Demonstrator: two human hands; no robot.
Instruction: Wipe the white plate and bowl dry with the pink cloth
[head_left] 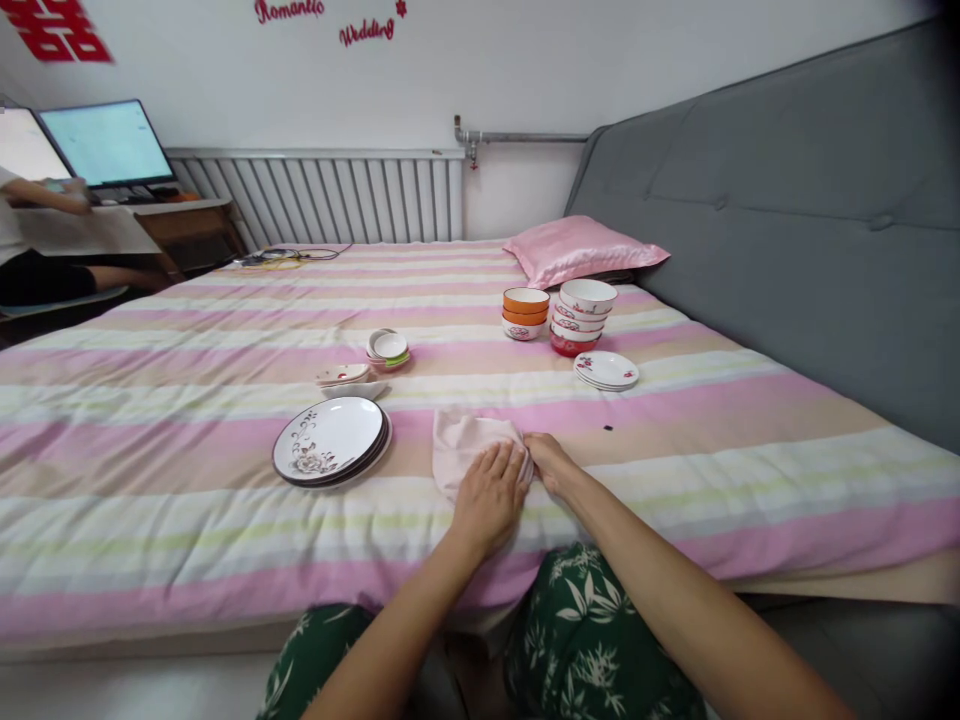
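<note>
A pale pink cloth [457, 445] lies on the striped bedspread near the front edge of the bed. My left hand [491, 495] rests flat on its right part, palm down with fingers stretched. At the cloth's right edge, the fingers of my right hand [550, 462] are closed on the fabric. Left of the cloth sits a stack of large plates [330, 440] with a floral top plate. Behind that stack are small dishes [343, 374] and a pile of small bowls [390, 347].
Orange and white bowls [525, 312], a taller bowl stack [581, 315] and small plates [606, 370] stand at the back right. A pink pillow [581, 250] leans near the grey headboard [780, 220]. Cables lie at the far left edge; a person sits at a desk beyond.
</note>
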